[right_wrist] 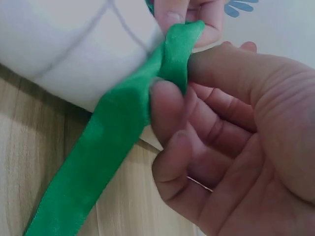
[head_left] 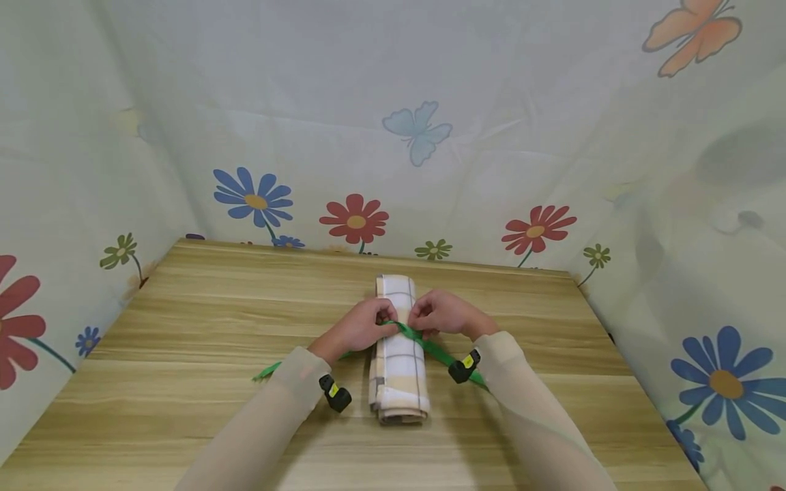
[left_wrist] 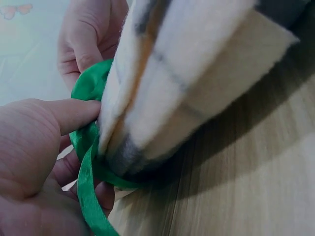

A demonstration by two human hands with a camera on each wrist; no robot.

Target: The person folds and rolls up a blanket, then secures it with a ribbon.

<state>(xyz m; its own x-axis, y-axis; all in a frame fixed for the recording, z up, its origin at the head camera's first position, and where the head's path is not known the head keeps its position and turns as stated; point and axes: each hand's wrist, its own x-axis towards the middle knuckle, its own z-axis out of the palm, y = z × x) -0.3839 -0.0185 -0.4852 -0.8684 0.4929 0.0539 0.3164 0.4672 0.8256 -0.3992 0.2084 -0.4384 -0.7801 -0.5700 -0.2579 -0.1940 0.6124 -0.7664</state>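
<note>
A rolled plaid cloth [head_left: 402,382], white with beige and grey checks, lies lengthwise on the wooden table. Green satin ribbon [head_left: 439,353] wraps around its middle and crosses on top. From the left, my left hand [head_left: 362,326] pinches the ribbon against the roll, its thumb [left_wrist: 78,113] pressing by the cloth edge. My right hand [head_left: 451,314] works opposite, a folded loop of ribbon [right_wrist: 177,54] between its thumb and curled fingers. One ribbon tail [right_wrist: 93,157] slants down past the right hand; another end [head_left: 267,372] trails out left beneath the left forearm.
The wooden table [head_left: 245,300] is enclosed by pale curtains [head_left: 295,82] printed with flowers and butterflies. Black wrist cameras [head_left: 336,394] sit on both sleeved wrists, close beside the roll.
</note>
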